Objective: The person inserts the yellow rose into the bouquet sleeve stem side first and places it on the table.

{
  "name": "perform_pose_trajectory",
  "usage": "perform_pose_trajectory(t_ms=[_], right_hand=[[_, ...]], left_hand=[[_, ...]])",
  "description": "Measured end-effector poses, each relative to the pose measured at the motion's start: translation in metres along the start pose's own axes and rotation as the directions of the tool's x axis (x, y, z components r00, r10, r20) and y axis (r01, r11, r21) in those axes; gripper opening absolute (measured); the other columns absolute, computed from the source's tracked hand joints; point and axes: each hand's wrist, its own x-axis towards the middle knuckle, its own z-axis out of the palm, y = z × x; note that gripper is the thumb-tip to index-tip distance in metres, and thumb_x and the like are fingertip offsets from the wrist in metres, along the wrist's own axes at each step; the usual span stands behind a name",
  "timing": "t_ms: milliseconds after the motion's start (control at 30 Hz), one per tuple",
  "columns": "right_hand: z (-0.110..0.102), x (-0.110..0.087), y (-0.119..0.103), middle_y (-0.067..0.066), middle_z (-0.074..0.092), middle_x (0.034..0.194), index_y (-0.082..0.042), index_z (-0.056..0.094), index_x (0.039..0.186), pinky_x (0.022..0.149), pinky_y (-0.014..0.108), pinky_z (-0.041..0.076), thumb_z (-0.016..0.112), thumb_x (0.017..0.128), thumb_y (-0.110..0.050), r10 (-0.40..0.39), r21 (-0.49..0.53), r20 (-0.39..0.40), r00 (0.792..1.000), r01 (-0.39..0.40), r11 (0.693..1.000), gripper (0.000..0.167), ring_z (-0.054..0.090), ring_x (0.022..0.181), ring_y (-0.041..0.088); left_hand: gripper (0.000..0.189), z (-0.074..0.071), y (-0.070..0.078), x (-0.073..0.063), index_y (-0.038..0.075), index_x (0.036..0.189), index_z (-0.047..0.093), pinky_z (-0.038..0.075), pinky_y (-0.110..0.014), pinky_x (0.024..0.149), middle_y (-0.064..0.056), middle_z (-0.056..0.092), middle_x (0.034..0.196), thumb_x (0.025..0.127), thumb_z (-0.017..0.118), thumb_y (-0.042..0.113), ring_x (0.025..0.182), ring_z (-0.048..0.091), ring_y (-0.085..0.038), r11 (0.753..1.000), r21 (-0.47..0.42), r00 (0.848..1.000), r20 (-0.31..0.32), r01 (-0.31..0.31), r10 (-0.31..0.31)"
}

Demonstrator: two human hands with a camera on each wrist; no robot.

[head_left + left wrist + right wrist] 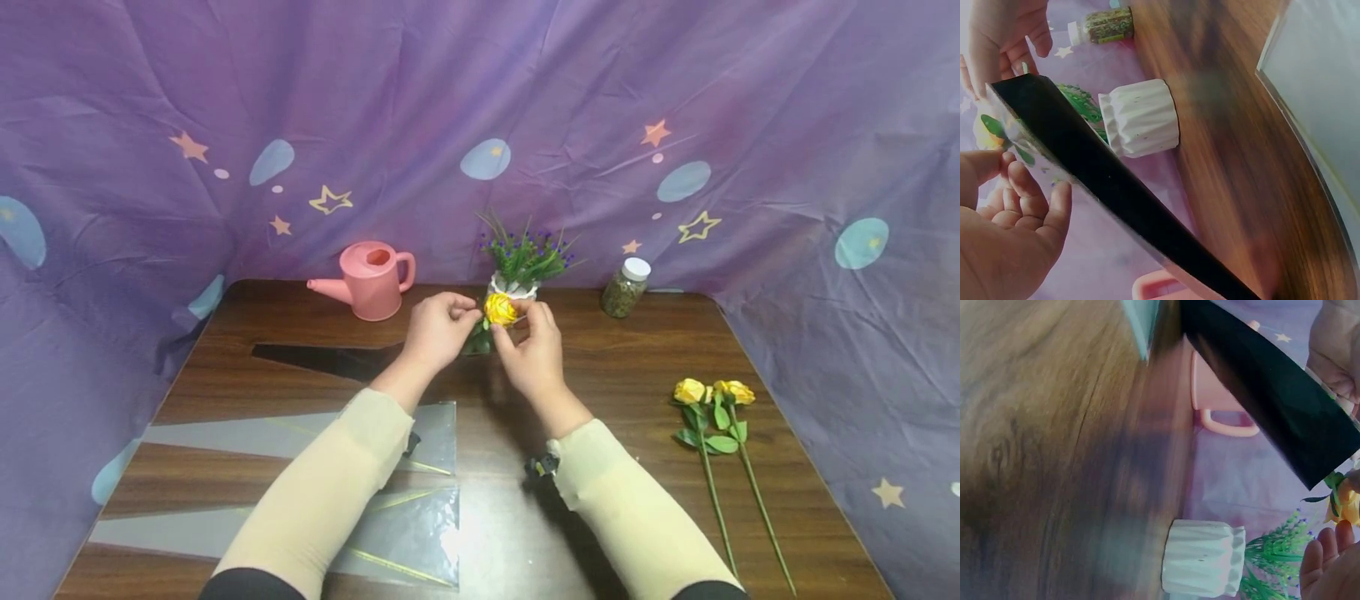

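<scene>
Both hands work around an artificial yellow rose (499, 309) in the middle of the head view. Thumb and fingers of my right hand (534, 346) hold the bloom from its right side. Across from it, my left hand (442, 329) pinches the clear edge of a black-backed flower sleeve (1104, 175) near the rose's leaves (994, 126). The sleeve tapers away to the left in the head view, partly behind the left forearm. In the right wrist view, the rose head (1342, 506) sticks out at the sleeve's wide end; its stem is hidden by the sleeve.
Two yellow roses (705, 417) lie on the table's right side. Two clear tapered sleeves (420, 533) lie flat at the left, under the left arm. Along the back stand a pink watering can (372, 283), a white-potted plant (528, 260) and a white-capped jar (624, 292).
</scene>
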Motion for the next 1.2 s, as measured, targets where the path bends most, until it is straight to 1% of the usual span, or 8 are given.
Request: perform_pose_trajectory(t_ms=[167, 233, 367, 467, 567, 667, 933, 1200], right_hand=[[-0.003, -0.006, 0.0, 0.021, 0.063, 0.104, 0.006, 0.063, 0.114, 0.064, 0.036, 0.055, 0.079, 0.084, 0.0, -0.012, -0.068, -0.064, 0.998, 0.008, 0.998, 0.035, 0.065, 0.085, 0.033], [-0.005, -0.008, 0.001, 0.02, 0.063, 0.104, 0.006, 0.063, 0.113, 0.063, 0.037, 0.054, 0.08, 0.083, 0.001, -0.017, -0.078, -0.082, 0.996, 0.011, 0.997, 0.035, 0.064, 0.086, 0.033], [-0.008, -0.008, 0.002, 0.02, 0.063, 0.106, 0.005, 0.063, 0.113, 0.064, 0.037, 0.054, 0.08, 0.084, 0.001, -0.043, -0.072, -0.076, 0.996, 0.038, 0.997, 0.034, 0.064, 0.088, 0.034], [-0.007, -0.007, 0.002, 0.019, 0.064, 0.106, 0.005, 0.063, 0.113, 0.065, 0.033, 0.051, 0.079, 0.084, 0.002, -0.062, -0.058, -0.065, 0.996, 0.058, 0.997, 0.034, 0.064, 0.087, 0.032], [-0.007, -0.008, 0.001, 0.019, 0.063, 0.103, 0.005, 0.063, 0.112, 0.064, 0.032, 0.051, 0.079, 0.082, 0.004, -0.089, -0.031, -0.062, 0.994, 0.087, 0.996, 0.034, 0.063, 0.082, 0.033], [-0.005, -0.008, 0.0, 0.018, 0.062, 0.101, 0.005, 0.063, 0.111, 0.063, 0.035, 0.052, 0.079, 0.081, 0.005, -0.12, -0.003, -0.064, 0.991, 0.12, 0.993, 0.034, 0.063, 0.079, 0.036], [-0.003, -0.01, -0.002, 0.021, 0.064, 0.102, 0.007, 0.064, 0.11, 0.064, 0.051, 0.056, 0.085, 0.081, 0.0, -0.22, 0.017, -0.019, 0.975, 0.22, 0.975, 0.036, 0.063, 0.082, 0.04], [-0.001, -0.011, -0.001, 0.019, 0.068, 0.099, 0.005, 0.069, 0.108, 0.067, 0.049, 0.058, 0.088, 0.08, -0.001, -0.238, -0.003, -0.003, 0.971, 0.238, 0.971, 0.034, 0.068, 0.081, 0.038]], left_hand=[[0.033, -0.001, 0.0, -0.002, -0.002, 0.123, 0.076, 0.059, -0.041, 0.092, -0.015, 0.079, 0.107, 0.097, 0.078, 0.019, 0.1, 0.077, -0.027, 0.995, 0.1, 0.998, 0.06, 0.014, -0.02], [0.035, -0.003, 0.002, -0.003, -0.002, 0.123, 0.076, 0.059, -0.041, 0.093, -0.014, 0.08, 0.106, 0.096, 0.078, 0.02, 0.1, 0.077, -0.027, 0.987, 0.163, 0.995, 0.096, 0.012, -0.028], [0.024, -0.006, 0.008, -0.004, 0.002, 0.109, 0.082, 0.059, -0.041, 0.091, -0.01, 0.081, 0.1, 0.094, 0.078, 0.021, 0.098, 0.077, -0.026, 0.967, 0.253, 0.991, 0.133, -0.015, -0.019], [0.014, -0.007, 0.012, -0.004, 0.008, 0.093, 0.085, 0.059, -0.041, 0.086, -0.005, 0.081, 0.092, 0.093, 0.074, 0.017, 0.092, 0.077, -0.027, 0.95, 0.308, 0.993, 0.114, -0.05, 0.016], [0.017, -0.008, 0.012, -0.004, 0.012, 0.083, 0.084, 0.059, -0.042, 0.08, -0.004, 0.08, 0.085, 0.091, 0.069, 0.013, 0.086, 0.076, -0.029, 0.937, 0.343, 0.995, 0.086, -0.073, 0.046], [0.017, -0.009, 0.011, -0.004, 0.011, 0.082, 0.083, 0.059, -0.042, 0.079, -0.004, 0.079, 0.084, 0.09, 0.068, 0.012, 0.084, 0.075, -0.029, 0.938, 0.339, 0.997, 0.061, -0.068, 0.05], [0.014, -0.012, 0.012, -0.002, 0.007, 0.089, 0.082, 0.059, -0.041, 0.082, -0.006, 0.08, 0.089, 0.09, 0.07, 0.013, 0.086, 0.075, -0.027, 0.967, 0.253, 1.0, 0.008, 0.016, -0.019], [0.015, -0.013, 0.017, 0.0, 0.005, 0.09, 0.082, 0.059, -0.042, 0.081, -0.008, 0.08, 0.089, 0.091, 0.069, 0.012, 0.085, 0.075, -0.028, 0.98, 0.198, 0.999, -0.018, 0.035, -0.032]])
